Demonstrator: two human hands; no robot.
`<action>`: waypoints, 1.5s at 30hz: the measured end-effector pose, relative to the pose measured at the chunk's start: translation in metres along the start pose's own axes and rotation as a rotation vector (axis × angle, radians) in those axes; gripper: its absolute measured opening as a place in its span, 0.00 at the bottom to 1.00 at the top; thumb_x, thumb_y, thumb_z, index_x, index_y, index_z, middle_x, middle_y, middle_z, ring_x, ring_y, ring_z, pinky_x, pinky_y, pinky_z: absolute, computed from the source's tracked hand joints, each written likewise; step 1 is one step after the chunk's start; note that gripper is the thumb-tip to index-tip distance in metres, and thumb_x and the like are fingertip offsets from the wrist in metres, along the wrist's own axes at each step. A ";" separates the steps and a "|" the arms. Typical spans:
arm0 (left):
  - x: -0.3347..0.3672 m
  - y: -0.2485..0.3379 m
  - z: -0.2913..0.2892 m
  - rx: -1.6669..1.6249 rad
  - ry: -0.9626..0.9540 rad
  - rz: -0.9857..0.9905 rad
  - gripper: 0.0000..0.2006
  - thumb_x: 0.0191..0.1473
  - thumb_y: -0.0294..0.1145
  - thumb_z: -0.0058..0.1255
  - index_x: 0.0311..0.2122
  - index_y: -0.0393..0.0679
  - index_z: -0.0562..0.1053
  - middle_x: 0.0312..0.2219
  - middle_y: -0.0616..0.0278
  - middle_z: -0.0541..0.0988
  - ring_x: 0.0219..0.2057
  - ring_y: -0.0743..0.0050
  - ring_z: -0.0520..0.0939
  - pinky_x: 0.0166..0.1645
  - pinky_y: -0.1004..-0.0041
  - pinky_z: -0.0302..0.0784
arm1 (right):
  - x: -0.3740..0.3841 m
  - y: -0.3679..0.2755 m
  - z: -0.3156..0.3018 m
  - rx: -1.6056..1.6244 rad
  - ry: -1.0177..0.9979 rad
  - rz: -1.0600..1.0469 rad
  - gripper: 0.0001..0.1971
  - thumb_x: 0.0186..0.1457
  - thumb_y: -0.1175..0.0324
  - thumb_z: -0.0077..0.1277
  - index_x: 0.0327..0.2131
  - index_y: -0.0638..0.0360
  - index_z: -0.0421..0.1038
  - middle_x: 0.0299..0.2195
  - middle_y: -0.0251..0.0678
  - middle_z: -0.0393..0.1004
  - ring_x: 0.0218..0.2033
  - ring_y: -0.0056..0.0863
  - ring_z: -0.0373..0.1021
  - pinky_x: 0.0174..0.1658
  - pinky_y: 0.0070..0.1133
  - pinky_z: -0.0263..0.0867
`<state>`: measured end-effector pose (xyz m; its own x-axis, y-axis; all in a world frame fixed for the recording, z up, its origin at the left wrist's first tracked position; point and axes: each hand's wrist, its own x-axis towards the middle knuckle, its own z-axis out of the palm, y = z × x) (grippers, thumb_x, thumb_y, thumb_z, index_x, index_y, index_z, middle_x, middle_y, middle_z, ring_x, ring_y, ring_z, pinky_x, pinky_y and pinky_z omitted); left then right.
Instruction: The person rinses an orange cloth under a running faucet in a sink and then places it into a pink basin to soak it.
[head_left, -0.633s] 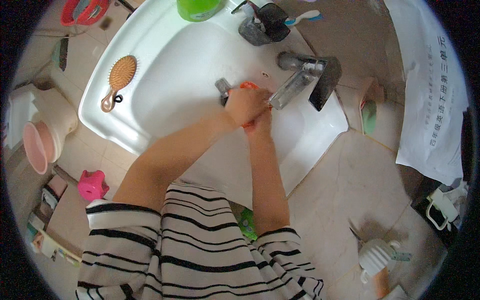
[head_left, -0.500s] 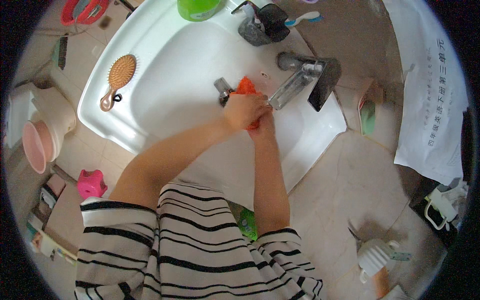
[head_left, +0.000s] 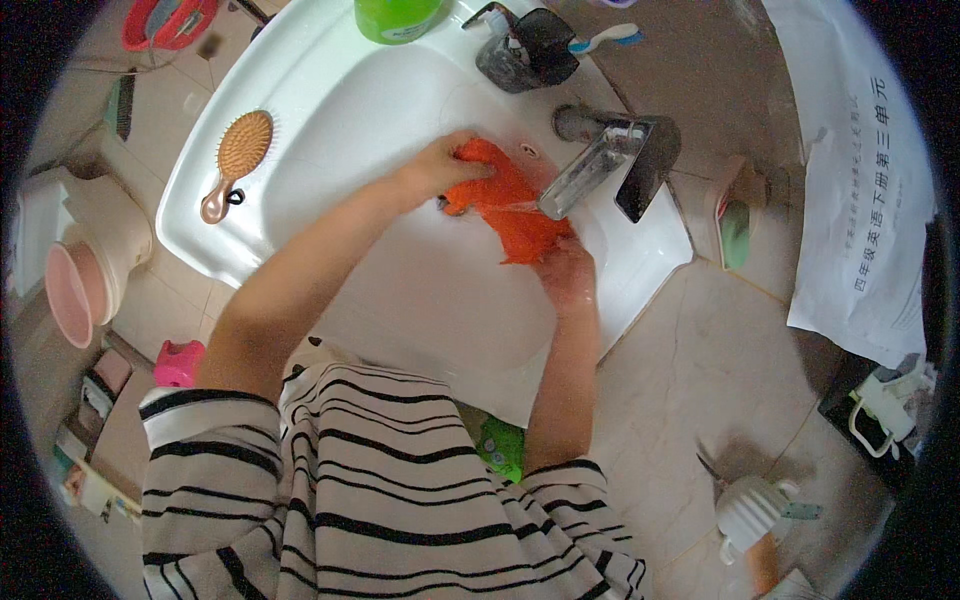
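Observation:
An orange cloth (head_left: 508,212) is stretched out between my two hands over the white sink (head_left: 350,130). My left hand (head_left: 442,168) grips its upper-left end, with the fingers curled over it. At the lower-right end my right hand (head_left: 567,275) is closed on the cloth; its fingertips are partly hidden. Just to the right of the cloth is the tip of the faucet (head_left: 590,175), and what looks like a thin stream of water runs from it onto the fabric. A dark piece by the drain shows partly below the cloth's left side.
A wooden hairbrush (head_left: 244,145) lies on the sink's left rim beside a black hair tie. Along the back stand a green bottle (head_left: 398,18) and a dark cup (head_left: 525,50) with a toothbrush by it. A white printed sheet (head_left: 860,200) hangs at the right.
The cloth was bunched up between my hands; now it is spread out. My left hand has moved up and left, my right hand slightly down and right.

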<state>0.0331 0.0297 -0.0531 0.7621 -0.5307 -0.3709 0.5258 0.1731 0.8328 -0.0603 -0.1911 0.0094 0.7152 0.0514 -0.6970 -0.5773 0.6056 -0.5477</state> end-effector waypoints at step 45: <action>-0.047 -0.045 0.014 0.627 -0.136 0.138 0.25 0.45 0.43 0.54 0.45 0.38 0.66 0.33 0.54 0.73 0.32 0.66 0.75 0.38 0.72 0.70 | -0.025 0.008 0.052 -0.382 0.012 -0.044 0.29 0.46 0.79 0.44 0.54 0.62 0.51 0.48 0.40 0.63 0.48 0.33 0.64 0.47 0.26 0.65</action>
<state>-0.0318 0.0349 -0.0673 0.7308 -0.6451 -0.2229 0.0761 -0.2475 0.9659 -0.0621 -0.1465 0.0462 0.7394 0.0211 -0.6729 -0.6528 0.2671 -0.7089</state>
